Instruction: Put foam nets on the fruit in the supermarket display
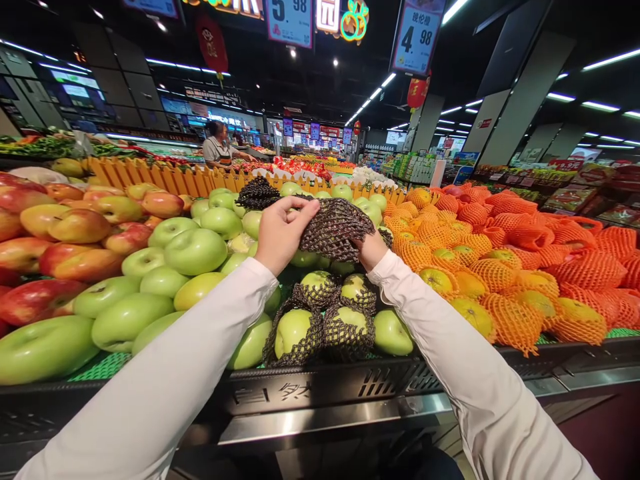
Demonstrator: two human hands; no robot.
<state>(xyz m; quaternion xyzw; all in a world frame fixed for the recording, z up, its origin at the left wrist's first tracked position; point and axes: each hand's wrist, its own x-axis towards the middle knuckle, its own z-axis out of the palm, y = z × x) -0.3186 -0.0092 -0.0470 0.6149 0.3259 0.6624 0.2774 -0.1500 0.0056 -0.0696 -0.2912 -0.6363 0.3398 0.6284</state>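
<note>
A black foam fruit net point(334, 230) is stretched between my two hands, above the front of the green apples. My left hand point(283, 230) pinches the net's left edge between thumb and fingers. At the other end, my right hand point(373, 251) has hold of the net, its fingers mostly covered by the mesh. Whether anything is inside the net I cannot tell. Below it, several green apples in black nets point(349, 325) sit together at the front of the display. A bare green apple point(393, 332) lies to their right.
Loose green apples point(196, 252) and red-yellow apples point(80, 225) fill the left. A bunch of black nets point(257, 193) lies behind. Orange-netted fruit point(483, 273) and red-netted fruit point(595, 257) are at right. A black tray rim point(330, 387) runs along the front. A person point(216, 145) stands beyond the fence.
</note>
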